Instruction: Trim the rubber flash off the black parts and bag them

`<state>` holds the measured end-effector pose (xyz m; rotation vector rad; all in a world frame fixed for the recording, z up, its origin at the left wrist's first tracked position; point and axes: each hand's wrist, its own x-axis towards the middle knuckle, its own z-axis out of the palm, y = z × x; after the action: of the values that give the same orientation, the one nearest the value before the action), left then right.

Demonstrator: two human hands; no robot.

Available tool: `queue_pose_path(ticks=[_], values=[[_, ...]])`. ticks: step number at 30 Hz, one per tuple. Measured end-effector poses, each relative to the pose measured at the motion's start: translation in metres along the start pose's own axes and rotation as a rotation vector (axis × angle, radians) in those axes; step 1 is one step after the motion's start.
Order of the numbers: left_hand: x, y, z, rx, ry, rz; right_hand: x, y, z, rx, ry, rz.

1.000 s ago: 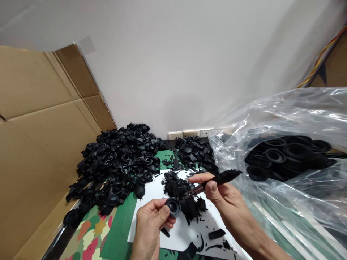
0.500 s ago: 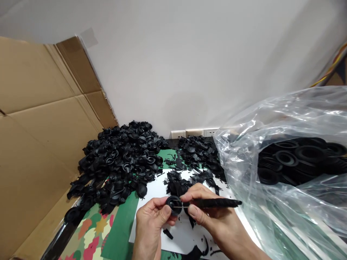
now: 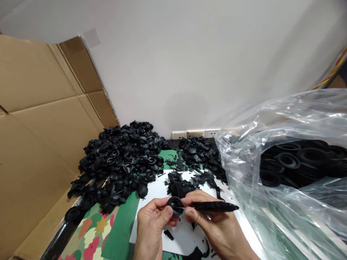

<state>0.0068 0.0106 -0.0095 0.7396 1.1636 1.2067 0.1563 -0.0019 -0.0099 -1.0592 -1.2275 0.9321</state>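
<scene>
My left hand (image 3: 151, 224) pinches a small round black rubber part (image 3: 175, 206) between thumb and fingers, low in the middle of the view. My right hand (image 3: 208, 225) grips a slim black-handled knife (image 3: 215, 206) that lies almost level, handle pointing right. Its tip rests at the rim of the rubber part. Both hands hover over a white sheet (image 3: 187, 234) strewn with black rubber offcuts (image 3: 180, 186).
A big heap of black ribbed rubber parts (image 3: 119, 160) fills the left of the table beside a cardboard wall (image 3: 40, 130). A smaller heap (image 3: 199, 153) lies by the back wall sockets. A clear plastic bag (image 3: 287, 162) of black rings bulges at right.
My right hand has swung the knife down from a raised slant to nearly level and brought its tip onto the rubber part. My left hand has kept its hold.
</scene>
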Motion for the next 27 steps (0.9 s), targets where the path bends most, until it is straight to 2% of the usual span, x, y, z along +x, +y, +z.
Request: queue_pose_path(ticks=[6,17,19,24,27], values=[[0.0,-0.002,0.0,-0.003,0.003,0.01,-0.003,0.003,0.001,-0.005,-0.022,-0.054],[0.0,-0.003,-0.002,0.01,-0.025,0.033,-0.004,0.001,0.01,0.122,0.064,-0.023],[0.0,-0.005,-0.001,0.013,-0.031,0.036,-0.004,0.001,0.011,0.217,0.061,0.035],[-0.002,-0.005,0.002,0.027,-0.045,0.044,0.0,0.002,0.006,0.36,-0.003,0.307],[-0.003,-0.002,0.004,0.032,-0.052,0.026,0.004,0.002,0.0,0.392,-0.024,0.357]])
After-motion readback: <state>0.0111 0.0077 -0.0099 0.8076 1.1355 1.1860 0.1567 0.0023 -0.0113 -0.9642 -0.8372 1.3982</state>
